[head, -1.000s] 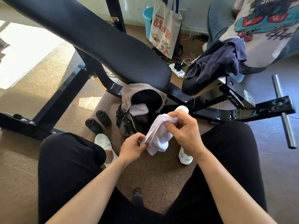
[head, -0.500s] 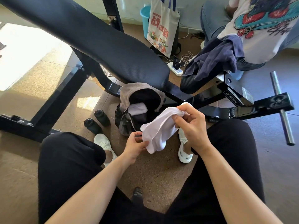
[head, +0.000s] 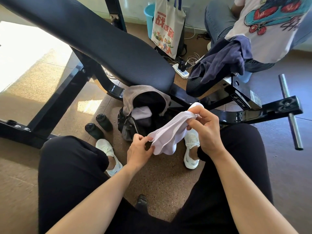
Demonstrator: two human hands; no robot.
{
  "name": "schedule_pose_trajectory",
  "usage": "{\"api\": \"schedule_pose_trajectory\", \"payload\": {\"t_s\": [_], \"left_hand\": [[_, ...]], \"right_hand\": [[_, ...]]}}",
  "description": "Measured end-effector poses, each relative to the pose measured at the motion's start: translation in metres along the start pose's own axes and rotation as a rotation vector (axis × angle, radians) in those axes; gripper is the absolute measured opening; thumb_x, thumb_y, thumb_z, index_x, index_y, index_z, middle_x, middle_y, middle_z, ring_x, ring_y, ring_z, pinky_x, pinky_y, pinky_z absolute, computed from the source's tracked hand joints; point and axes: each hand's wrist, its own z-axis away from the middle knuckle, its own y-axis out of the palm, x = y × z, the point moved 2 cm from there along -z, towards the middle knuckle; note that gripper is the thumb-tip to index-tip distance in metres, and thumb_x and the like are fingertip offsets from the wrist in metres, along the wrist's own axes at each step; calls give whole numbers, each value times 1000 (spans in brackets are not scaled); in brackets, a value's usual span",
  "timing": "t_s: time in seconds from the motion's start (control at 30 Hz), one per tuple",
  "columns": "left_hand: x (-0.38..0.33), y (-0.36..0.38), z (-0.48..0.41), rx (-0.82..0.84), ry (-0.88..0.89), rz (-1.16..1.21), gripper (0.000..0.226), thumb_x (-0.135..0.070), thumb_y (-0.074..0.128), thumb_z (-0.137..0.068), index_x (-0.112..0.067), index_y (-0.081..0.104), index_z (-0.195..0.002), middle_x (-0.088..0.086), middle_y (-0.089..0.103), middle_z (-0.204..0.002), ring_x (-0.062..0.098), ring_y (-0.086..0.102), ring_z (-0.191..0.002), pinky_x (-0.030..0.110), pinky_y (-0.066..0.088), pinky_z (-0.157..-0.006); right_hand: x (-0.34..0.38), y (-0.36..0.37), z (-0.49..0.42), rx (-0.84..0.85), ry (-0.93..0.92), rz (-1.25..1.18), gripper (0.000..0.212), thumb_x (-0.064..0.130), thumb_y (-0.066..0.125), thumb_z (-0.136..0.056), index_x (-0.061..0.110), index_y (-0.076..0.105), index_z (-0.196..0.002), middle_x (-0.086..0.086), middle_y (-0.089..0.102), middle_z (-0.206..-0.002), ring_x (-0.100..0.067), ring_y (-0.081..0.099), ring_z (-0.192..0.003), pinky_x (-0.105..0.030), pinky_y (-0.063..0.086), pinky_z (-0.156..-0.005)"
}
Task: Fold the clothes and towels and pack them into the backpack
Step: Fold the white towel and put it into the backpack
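Hanging between both hands, a small white fabric garment is pinched at its lower end by the left hand and gripped at its upper end by the right hand, just above the open grey-and-black backpack.

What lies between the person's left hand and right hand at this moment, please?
In the head view, a white cloth spans the gap: the left hand pinches its lower end, and the right hand holds its upper end.

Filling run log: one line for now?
phase: folding | left hand: pinches white sock | right hand: pinches white sock | backpack: open on floor
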Motion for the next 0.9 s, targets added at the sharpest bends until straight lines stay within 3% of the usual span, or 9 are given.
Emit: {"api": "schedule_pose_trajectory", "payload": {"t_s": [0.1,0.23,0.3,0.43,0.57,0.67,0.77,0.83,0.9], "left_hand": [[1,-4,0,18,-58,-71,25,-34,70,-94,-32,71,-119,-6,55,-105,10,58,-89,19,33,-61],[9,-23,-5,1,-171,-100,17,-34,69,-92,-35,76,-108,-9,73,-99,15,67,-92,30,51,-72],[14,-41,-12,24,-197,-138,13,-35,72,-89,-34,79,-100,-10,74,-94,12,67,-86,30,56,-70],[14,-87,-25,141,-188,-158,5,-31,75,-84,-32,77,-79,-10,72,-83,9,65,-81,21,43,-58],[20,-122,-33,191,-165,263,13,-21,68,-72,-21,67,-59,6,72,-79,14,64,-79,28,46,-71],[18,-134,-32,265,-211,643,10,-16,53,-63,-17,52,-53,5,51,-65,18,48,-66,30,33,-60],[19,-137,-26,413,-291,906,18,-24,55,-61,-11,47,-71,9,42,-75,25,36,-67,34,31,-61],[21,-135,-23,462,-351,1034,43,-32,60,-60,-8,54,-96,14,51,-98,33,42,-85,39,38,-74],[17,-131,-19,458,-431,1139,45,-33,56,-69,-8,57,-106,15,58,-107,32,53,-93,41,42,-85]], "right_hand": [[-1,-5,-2,-37,-11,46,12,-5,57,-84,0,66,-89,-3,60,-78,-17,59,-72,-44,46,-65],[-17,-21,-11,-159,10,202,8,3,65,-93,8,70,-96,-13,64,-84,-25,61,-72,-45,51,-65],[-29,-31,-18,-213,32,344,6,13,69,-95,12,72,-100,-3,67,-83,-15,61,-71,-37,51,-66],[-51,-38,-29,-254,118,601,7,24,67,-97,17,68,-99,4,59,-85,-10,52,-80,-29,40,-75],[-60,-33,-33,-247,214,642,16,31,58,-101,18,59,-93,-2,58,-84,-24,55,-89,-41,44,-84],[-55,-25,-33,-215,222,556,18,29,53,-104,16,53,-91,3,54,-81,-15,50,-80,-33,39,-74],[-51,-23,-32,-182,234,517,22,28,51,-106,8,54,-96,0,55,-87,-13,48,-78,-27,39,-68],[-52,-23,-31,-160,267,499,23,29,52,-105,7,56,-98,-2,57,-90,-13,50,-78,-26,39,-67],[-57,-25,-31,-144,331,493,23,31,52,-105,10,57,-98,-3,59,-92,-15,52,-79,-29,41,-67]]}}
